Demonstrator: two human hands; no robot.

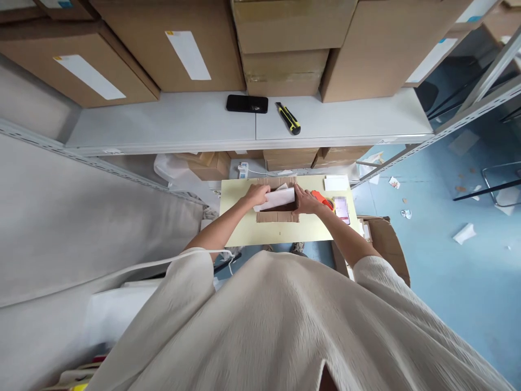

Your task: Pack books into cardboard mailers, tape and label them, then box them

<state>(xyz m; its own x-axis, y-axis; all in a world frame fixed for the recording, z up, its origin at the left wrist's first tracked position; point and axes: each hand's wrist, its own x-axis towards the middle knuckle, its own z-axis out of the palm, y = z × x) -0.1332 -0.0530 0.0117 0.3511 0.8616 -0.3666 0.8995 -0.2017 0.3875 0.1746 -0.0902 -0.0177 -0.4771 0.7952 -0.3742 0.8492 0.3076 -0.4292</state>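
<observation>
A small cardboard box (277, 217) lies on the pale yellow table with its front and back flaps folded outward. A white packet (280, 199) rests at a slant in its opening, partly inside. My left hand (257, 194) is closed around the packet's left end. At the box's right side, my right hand (305, 201) grips the cardboard wall, the thumb toward the front flap. An orange tape dispenser (321, 199) lies just beyond the right hand, beside a phone with a lit screen (341, 209).
Above the table (244, 232) runs a grey shelf (171, 122) with large cartons (195, 49), a black phone (247, 103) and a yellow-black utility knife (288, 118). White paper (336, 183) lies at the table's back right. An open carton (386, 244) stands right of the table.
</observation>
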